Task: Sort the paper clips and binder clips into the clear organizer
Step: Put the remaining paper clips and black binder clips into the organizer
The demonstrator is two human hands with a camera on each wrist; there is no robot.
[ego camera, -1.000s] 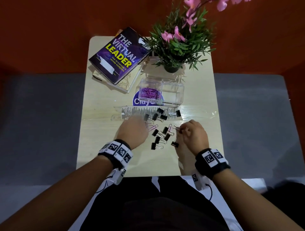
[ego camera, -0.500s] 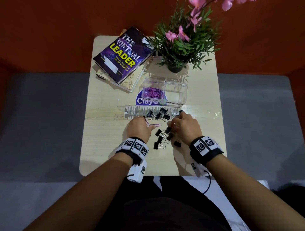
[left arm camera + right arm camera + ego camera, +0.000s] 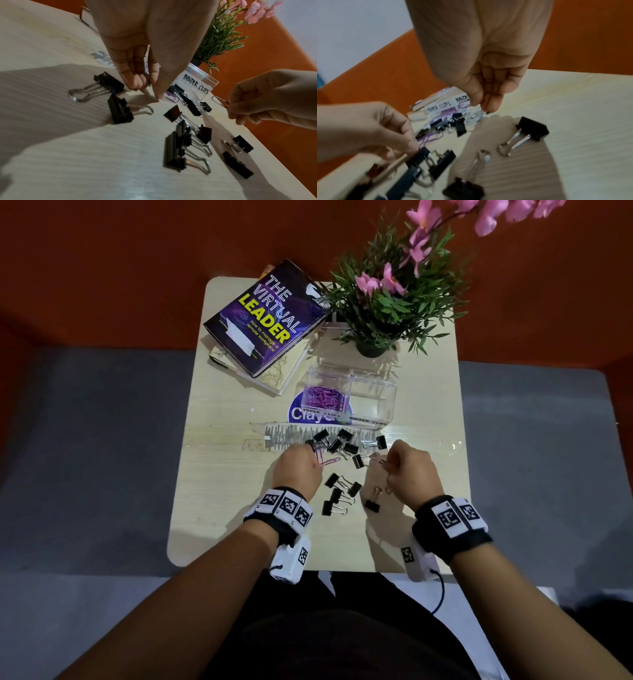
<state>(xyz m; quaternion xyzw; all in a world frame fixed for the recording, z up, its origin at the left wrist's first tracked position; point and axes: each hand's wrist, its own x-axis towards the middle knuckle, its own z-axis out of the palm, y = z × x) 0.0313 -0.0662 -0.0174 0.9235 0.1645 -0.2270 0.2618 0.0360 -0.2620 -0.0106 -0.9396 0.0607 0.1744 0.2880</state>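
Two hands are down among the scattered clips, and I would say the step in hand is clearing the last paper clips off the table [image 3: 219, 474]. On the left, the left hand [image 3: 298, 470] has its thumb and fingertips drawn narrow against the tabletop, right at the loose purple paper clips [image 3: 327, 462]. I cannot tell whether it has one pinched or is only touching beside it. To do this well, I would slide a clip clear of the black clips crowding it, then pinch it by its edge so nothing else gets dragged along. I make out at least two of those loose purple clips, overlapping. Around and past them lie the binder clips [image 3: 334, 446], about a dozen by my count: seven in the far cluster, one half hidden by the left hand, and five nearer the person. Behind the cluster stands the clear organizer [image 3: 373, 392]. Its left compartment holds a heap of purple clips too tangled to count, and its right one, labelled for binder clips, looks empty. On the right, the right hand [image 3: 409, 474] is raised off the table, with one held paper clip [image 3: 220, 102] pinched between thumb and fingertips. It should go over the near wall and be dropped low into the left compartment.
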